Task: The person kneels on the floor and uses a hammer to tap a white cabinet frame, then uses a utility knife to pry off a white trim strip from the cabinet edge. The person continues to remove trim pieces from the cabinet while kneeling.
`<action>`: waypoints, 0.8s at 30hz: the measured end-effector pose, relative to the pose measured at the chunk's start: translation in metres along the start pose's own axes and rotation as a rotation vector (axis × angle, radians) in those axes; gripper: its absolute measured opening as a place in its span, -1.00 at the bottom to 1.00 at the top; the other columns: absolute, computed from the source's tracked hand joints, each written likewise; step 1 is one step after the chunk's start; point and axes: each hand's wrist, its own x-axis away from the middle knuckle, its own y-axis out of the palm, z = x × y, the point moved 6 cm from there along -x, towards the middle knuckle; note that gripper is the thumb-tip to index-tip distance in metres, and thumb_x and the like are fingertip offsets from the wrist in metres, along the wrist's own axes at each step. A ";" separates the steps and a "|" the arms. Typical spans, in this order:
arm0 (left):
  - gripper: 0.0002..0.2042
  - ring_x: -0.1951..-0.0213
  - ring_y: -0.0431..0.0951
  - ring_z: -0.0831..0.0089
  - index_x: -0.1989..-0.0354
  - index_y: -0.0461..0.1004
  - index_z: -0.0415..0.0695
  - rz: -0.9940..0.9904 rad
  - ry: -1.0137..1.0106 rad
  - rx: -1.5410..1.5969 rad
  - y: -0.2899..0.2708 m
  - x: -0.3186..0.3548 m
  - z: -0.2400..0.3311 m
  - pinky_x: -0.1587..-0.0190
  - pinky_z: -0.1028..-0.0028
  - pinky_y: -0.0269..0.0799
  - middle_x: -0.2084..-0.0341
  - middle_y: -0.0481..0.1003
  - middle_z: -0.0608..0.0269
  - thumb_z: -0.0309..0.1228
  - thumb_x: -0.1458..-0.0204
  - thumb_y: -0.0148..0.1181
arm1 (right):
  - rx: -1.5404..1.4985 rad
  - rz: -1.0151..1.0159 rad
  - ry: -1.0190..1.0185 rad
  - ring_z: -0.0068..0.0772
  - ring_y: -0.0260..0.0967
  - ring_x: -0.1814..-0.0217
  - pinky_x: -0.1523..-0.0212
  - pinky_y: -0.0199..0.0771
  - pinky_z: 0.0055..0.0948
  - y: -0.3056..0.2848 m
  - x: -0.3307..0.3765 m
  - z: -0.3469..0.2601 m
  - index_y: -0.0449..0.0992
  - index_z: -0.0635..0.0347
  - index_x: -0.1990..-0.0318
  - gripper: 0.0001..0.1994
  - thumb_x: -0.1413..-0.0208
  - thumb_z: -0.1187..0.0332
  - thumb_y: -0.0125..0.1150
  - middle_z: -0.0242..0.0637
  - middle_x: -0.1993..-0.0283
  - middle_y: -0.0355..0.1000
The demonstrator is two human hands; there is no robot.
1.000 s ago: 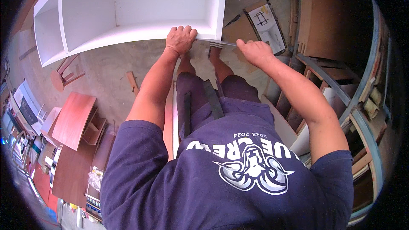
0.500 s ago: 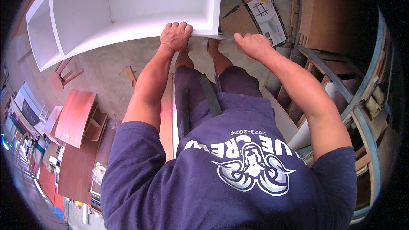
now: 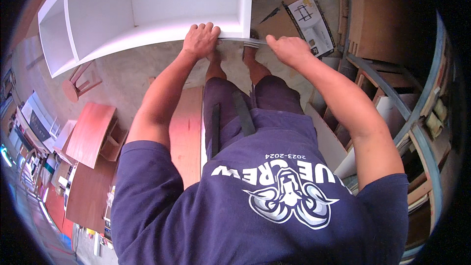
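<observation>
A white open-fronted cabinet (image 3: pixel 100 22) with one divider stands before me at the upper left. My left hand (image 3: pixel 200 40) is curled over its near edge, close to the right-hand corner. From that corner a thin, pale strip (image 3: pixel 254 42) stretches along the edge to my right hand (image 3: pixel 289 50), which is closed around its end just right of the cabinet. The strip's exact kind is not clear, and its part under my left hand is hidden.
A flat cardboard box (image 3: pixel 310 22) lies on the floor to the right. Boards and frames (image 3: pixel 380 88) lean along the right side. At left are a wooden stool (image 3: pixel 74 86) and brown wood panels (image 3: pixel 91 130). A long board (image 3: pixel 189 132) is beside my left leg.
My right hand has shifted slightly left toward the cabinet corner, the strip still in it. My left hand stays on the edge. The view has shifted a little, and more of the long board shows.
</observation>
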 end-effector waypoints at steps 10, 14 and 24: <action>-0.88 0.34 0.63 0.17 0.25 0.36 -0.04 -0.138 0.012 -0.048 0.021 -0.003 -0.008 0.30 0.22 0.55 0.36 0.50 0.21 -0.34 -0.07 0.07 | -0.021 -0.025 0.064 0.11 0.58 0.23 0.31 0.57 0.02 -0.005 -0.005 -0.016 0.25 0.22 0.13 -0.87 -0.20 0.45 -0.08 0.05 0.32 0.56; -0.89 0.39 0.61 0.24 0.29 0.37 0.00 -0.057 0.018 -0.095 0.022 0.000 -0.005 0.32 0.25 0.55 0.39 0.47 0.26 -0.30 -0.05 0.09 | -0.041 -0.023 0.049 0.11 0.58 0.24 0.32 0.57 0.02 -0.005 -0.005 -0.016 0.25 0.23 0.13 -0.87 -0.20 0.45 -0.08 0.06 0.32 0.56; -0.89 0.42 0.59 0.28 0.35 0.37 0.01 0.015 0.042 -0.079 0.021 0.000 -0.004 0.39 0.26 0.54 0.44 0.45 0.29 -0.27 -0.05 0.10 | -0.045 -0.085 0.080 0.06 0.60 0.23 0.33 0.60 -0.01 -0.010 -0.004 -0.019 0.30 0.25 0.08 -0.83 -0.22 0.40 -0.08 0.03 0.30 0.58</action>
